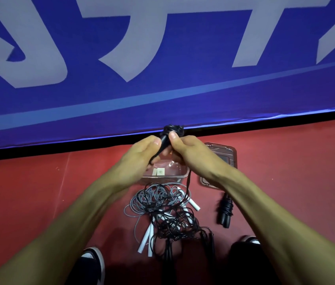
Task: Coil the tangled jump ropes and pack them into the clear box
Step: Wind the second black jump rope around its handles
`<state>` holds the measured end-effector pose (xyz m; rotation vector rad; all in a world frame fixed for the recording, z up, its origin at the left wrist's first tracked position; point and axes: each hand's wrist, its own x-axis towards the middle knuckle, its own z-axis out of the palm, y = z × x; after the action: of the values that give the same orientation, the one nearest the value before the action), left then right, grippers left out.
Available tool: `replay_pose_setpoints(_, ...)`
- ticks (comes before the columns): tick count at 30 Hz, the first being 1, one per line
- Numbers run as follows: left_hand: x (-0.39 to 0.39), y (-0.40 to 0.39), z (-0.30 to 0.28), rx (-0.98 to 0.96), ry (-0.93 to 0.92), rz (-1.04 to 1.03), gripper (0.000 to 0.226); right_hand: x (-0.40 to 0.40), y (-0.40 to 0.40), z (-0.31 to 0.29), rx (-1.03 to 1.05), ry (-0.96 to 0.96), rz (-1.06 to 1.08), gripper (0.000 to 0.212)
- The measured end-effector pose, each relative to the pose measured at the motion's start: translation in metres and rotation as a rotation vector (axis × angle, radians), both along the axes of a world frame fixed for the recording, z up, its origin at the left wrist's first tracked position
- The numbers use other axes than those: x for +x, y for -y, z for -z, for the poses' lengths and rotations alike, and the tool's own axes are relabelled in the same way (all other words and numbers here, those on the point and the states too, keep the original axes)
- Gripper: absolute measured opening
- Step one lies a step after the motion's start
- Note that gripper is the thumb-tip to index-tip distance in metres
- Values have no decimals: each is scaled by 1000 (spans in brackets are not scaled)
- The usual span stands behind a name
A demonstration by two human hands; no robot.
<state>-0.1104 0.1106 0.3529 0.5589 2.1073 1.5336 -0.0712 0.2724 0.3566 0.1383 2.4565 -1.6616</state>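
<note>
My left hand (pixel 142 155) and my right hand (pixel 185 150) are raised together over the clear box (pixel 180 174). Both grip the handles of a black jump rope (pixel 172 130), whose cord is bunched above my thumbs. One black strand hangs from my right hand down to the tangled pile (pixel 162 210) on the red floor. That pile mixes grey cord, black cord and white handles (pixel 145 241). To the right of the pile, a coiled black rope bundle (pixel 225 211) lies on the floor.
The box's clear lid (pixel 228 155) lies right of the box, partly under my right forearm. A blue banner (pixel 162 79) with pale lettering stands just behind. My two shoes (pixel 92 262) sit at the bottom edge, on either side of the pile.
</note>
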Motion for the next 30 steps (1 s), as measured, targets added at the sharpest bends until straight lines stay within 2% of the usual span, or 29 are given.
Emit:
replay_pose_setpoints(3,0,3,-5,-50,88,-37,21,3,0,2,220,-45,-79,62)
replay_pose_setpoints(6,4,7,-7,-55,129,0,17,6,1,3,254,-23,-114,67)
replay_pose_setpoints(9,10,11,-13,24,135,43,14,9,7,-1,116,-54,-150,66)
replay_pose_setpoints(11,11,14,-18,87,121,40,19,9,10,-5,11,-86,-127,58)
replay_pose_setpoints(15,11,17,-31,145,50,27,9,7,5,-9,-114,-142,-124,39)
replay_pose_setpoints(17,12,18,-34,153,69,-17,11,6,5,-8,-110,-168,-67,29)
replay_pose_setpoints(21,11,16,-31,168,153,-154,9,3,11,-5,-42,-181,44,31)
replay_pose_setpoints(26,-2,22,-28,185,11,-339,13,0,8,-8,-241,-123,29,24)
replay_pose_setpoints(30,-6,20,-26,164,-101,-356,19,-2,13,-7,-424,-31,11,23)
